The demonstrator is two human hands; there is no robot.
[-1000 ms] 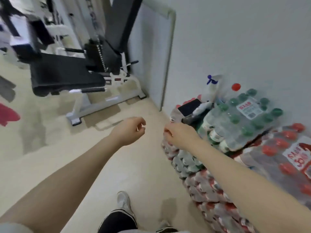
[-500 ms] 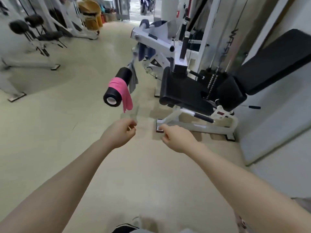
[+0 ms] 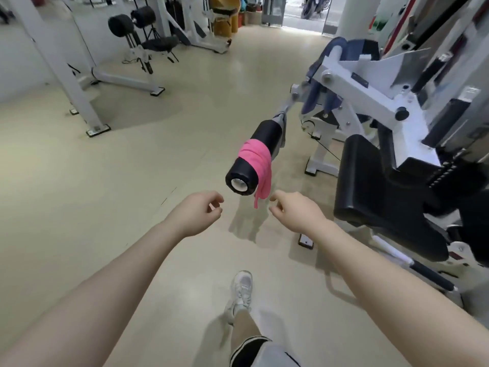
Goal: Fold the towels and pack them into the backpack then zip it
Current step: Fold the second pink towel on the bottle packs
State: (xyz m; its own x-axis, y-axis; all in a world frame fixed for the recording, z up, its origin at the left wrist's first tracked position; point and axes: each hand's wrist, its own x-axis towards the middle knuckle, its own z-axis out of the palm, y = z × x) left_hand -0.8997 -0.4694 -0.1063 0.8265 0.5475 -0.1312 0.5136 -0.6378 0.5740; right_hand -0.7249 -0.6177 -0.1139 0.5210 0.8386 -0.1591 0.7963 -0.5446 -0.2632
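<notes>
Towel, pink (image 3: 258,165), draped over black foam roller pad (image 3: 252,160) on white gym machine (image 3: 370,96); one end hangs below the pad. A blue towel (image 3: 316,94) hangs over the machine frame further back. Left hand (image 3: 194,214) and right hand (image 3: 293,211) both held out below the pad, fingers loosely curled, holding nothing, apart from the towel. White sneaker (image 3: 240,292) on beige floor (image 3: 105,194). No legible writing.

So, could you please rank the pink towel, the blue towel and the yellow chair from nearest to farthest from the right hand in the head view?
From the right hand:
1. Pink towel, just ahead on the black roller.
2. Blue towel, farther ahead, draped on the white machine.
3. Yellow chair, far back by the doorway.
</notes>
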